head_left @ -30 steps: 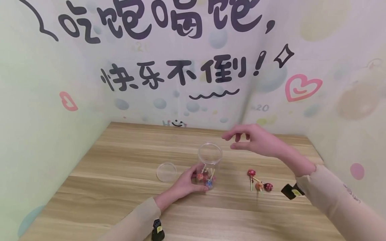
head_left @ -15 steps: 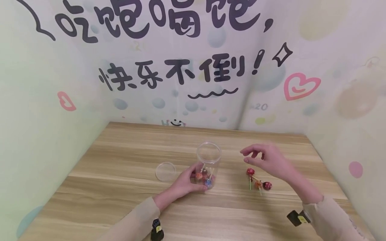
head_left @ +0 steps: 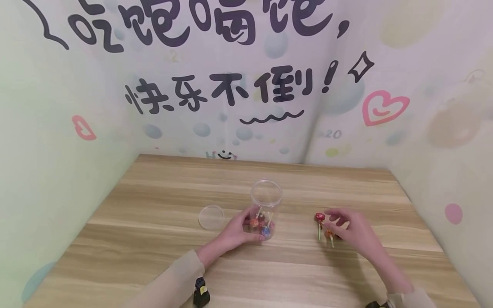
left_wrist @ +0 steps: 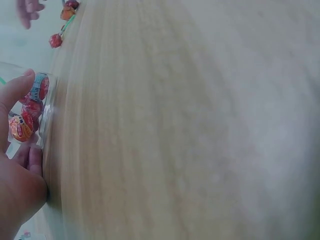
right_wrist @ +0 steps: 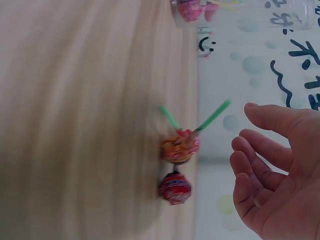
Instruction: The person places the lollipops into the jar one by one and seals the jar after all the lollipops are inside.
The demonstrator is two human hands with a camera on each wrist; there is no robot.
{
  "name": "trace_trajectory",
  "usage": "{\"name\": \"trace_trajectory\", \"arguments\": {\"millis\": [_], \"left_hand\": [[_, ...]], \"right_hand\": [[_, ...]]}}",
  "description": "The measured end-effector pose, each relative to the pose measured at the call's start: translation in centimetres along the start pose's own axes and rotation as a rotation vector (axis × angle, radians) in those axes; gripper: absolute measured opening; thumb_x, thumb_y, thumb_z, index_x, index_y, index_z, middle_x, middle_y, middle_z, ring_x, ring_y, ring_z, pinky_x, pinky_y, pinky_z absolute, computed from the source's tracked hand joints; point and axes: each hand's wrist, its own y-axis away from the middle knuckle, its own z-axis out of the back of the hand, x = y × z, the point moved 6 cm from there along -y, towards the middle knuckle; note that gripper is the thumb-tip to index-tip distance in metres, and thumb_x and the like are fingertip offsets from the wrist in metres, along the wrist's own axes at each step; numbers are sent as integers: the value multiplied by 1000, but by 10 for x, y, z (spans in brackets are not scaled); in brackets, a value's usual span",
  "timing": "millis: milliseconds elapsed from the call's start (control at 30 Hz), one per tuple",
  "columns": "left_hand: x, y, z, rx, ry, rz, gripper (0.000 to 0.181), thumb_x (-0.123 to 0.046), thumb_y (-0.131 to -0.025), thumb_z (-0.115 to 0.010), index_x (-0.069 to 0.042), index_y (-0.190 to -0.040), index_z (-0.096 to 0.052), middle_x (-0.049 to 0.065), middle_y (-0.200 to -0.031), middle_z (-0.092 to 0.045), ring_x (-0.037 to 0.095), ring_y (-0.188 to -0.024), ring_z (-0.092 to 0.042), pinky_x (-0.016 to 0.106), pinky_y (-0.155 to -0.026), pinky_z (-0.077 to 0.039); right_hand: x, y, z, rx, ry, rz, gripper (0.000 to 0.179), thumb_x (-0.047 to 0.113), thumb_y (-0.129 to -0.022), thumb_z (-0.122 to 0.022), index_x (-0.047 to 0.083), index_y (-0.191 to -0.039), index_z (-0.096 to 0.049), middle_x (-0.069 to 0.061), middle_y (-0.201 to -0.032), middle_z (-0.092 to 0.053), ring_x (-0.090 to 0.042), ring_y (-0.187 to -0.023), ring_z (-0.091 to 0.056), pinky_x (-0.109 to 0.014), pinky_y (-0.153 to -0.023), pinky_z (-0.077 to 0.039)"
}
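Observation:
A clear plastic jar [head_left: 266, 201] stands upright and uncapped, with several wrapped lollipops at its bottom, a blue one [head_left: 265, 232] and an orange one [left_wrist: 21, 127] among them. My left hand [head_left: 233, 232] grips the jar low on its left side, thumb in front. On the table to the right lie a red lollipop [head_left: 319, 217], an orange lollipop [head_left: 330, 234] and a dark red lollipop [right_wrist: 175, 188], which my right hand covers in the head view. My right hand [head_left: 356, 231] hovers just above this group, fingers loosely bent and thumb apart, holding nothing.
A round clear lid [head_left: 211, 217] lies flat on the wooden table [head_left: 161, 256], left of the jar. Behind the table rises a wall [head_left: 185, 132] printed with large black characters, and side walls close in the left and right.
My right hand has come down and to the right, from beside the jar's mouth to just above the loose lollipops. The left hand and jar have stayed in place.

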Motion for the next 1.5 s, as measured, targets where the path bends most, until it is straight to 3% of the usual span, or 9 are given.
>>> {"name": "trace_trajectory", "arguments": {"millis": [167,333,500,633,833,1100,1500], "left_hand": [[-1,-1,0,4,0,2,89,-22,-74,-86,-12,-150,-39,11,-137,-59,29,-122,-57,51,-111,-41],[-2,-1,1,4,2,-2,88,-22,-74,-87,-13,-149,-41,11,-136,-59,29,-121,-58,51,-110,-42],[-2,-2,1,3,-2,-5,87,-22,-74,-86,-12,-148,-41,12,-136,-59,29,-121,-58,51,-109,-42],[-3,-2,1,4,-5,1,87,-22,-74,-86,-12,-148,-41,12,-136,-59,28,-121,-58,50,-110,-42],[-4,-1,1,3,-18,5,89,-22,-74,-87,-12,-149,-40,12,-137,-58,29,-121,-58,50,-110,-42],[-3,0,3,-6,-5,11,90,-22,-74,-87,-13,-150,-40,12,-138,-58,30,-122,-57,52,-110,-41],[-3,0,1,-9,-29,4,87,-23,-73,-87,-14,-147,-43,11,-136,-60,29,-120,-59,50,-109,-43]], "right_hand": [[-13,13,-8,4,-19,-87,38,20,-83,-79,2,-115,-69,-4,-91,-72,-2,-74,-61,-19,-61,-49],[-23,24,-15,37,-15,-183,44,20,-80,-81,1,-117,-67,-4,-91,-68,-6,-76,-59,-18,-63,-48],[-31,31,-18,35,-43,-208,49,11,-75,-83,-2,-118,-65,-7,-93,-68,-10,-78,-63,-17,-65,-51],[-35,36,-17,19,-57,-229,40,10,-75,-83,-1,-108,-65,-9,-93,-68,-14,-79,-66,-17,-65,-53],[-34,41,-18,7,-17,-249,33,17,-77,-83,4,-101,-66,-6,-92,-71,-9,-77,-64,-18,-65,-52],[-31,41,-20,25,59,-227,43,23,-73,-86,6,-107,-66,-3,-91,-69,-14,-81,-64,-22,-66,-50],[-32,42,-27,33,32,-200,42,-1,-76,-79,7,-115,-67,-2,-88,-72,-10,-77,-66,-17,-65,-53]]}}
